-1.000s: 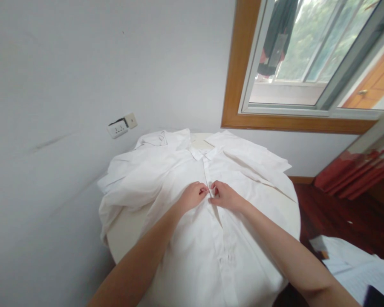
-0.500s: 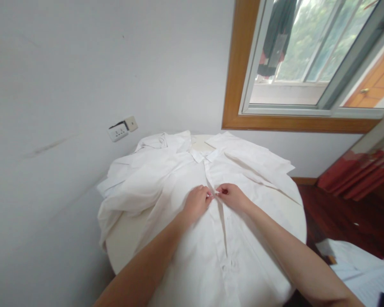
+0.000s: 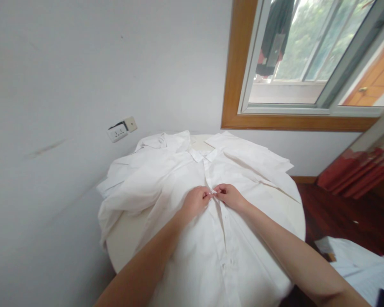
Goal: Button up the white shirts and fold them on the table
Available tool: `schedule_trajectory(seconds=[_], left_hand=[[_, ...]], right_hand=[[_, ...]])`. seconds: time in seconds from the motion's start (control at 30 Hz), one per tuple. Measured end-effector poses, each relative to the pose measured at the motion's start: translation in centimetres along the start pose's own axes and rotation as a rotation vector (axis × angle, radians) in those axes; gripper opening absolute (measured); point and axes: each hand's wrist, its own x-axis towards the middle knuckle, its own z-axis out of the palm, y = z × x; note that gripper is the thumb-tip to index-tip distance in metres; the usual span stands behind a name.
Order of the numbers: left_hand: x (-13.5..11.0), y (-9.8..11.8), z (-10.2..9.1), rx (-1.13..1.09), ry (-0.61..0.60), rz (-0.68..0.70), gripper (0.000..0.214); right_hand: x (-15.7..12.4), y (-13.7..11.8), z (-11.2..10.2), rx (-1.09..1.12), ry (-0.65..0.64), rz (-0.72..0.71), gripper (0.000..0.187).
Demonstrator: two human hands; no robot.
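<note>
Right hand (image 3: 229, 198): fingers, spread apart from thumb a second ago, now drawn together, pinching front edge of white shirt (image 3: 188, 260). Gap between its fingertips and those of left hand (image 3: 196, 201) narrower than half a second ago, now almost meeting. Slit (image 3: 222, 228) in shirt front below hands longer than in first picture, lower end now closer to near edge of desk (image 3: 124, 234).
</note>
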Motion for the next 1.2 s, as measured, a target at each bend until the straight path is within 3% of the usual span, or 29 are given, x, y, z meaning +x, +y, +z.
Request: schedule_trajectory(seconds=[0.2, 0.47, 1.0, 1.2], left_hand=[[0.4, -1.4, -0.2, -0.315, -0.035, -0.064, 0.02], [0.3, -0.9, 0.0, -0.749, -0.225, -0.338, 0.013], [0.3, -1.1, -0.7, -0.89, -0.287, -0.403, 0.021], [0.3, -1.2, -0.6, -0.868, -0.282, -0.399, 0.022]], right_hand=[[-0.2, -0.3, 0.0, 0.032, -0.011, 0.006, 0.021], [-0.4, -0.9, 0.0, -0.031, 0.033, -0.005, 0.028], [-0.4, -0.6, 0.3, -0.035, -0.037, -0.047, 0.024], [-0.6, -0.9, -0.2, 0.039, -0.139, -0.024, 0.026]])
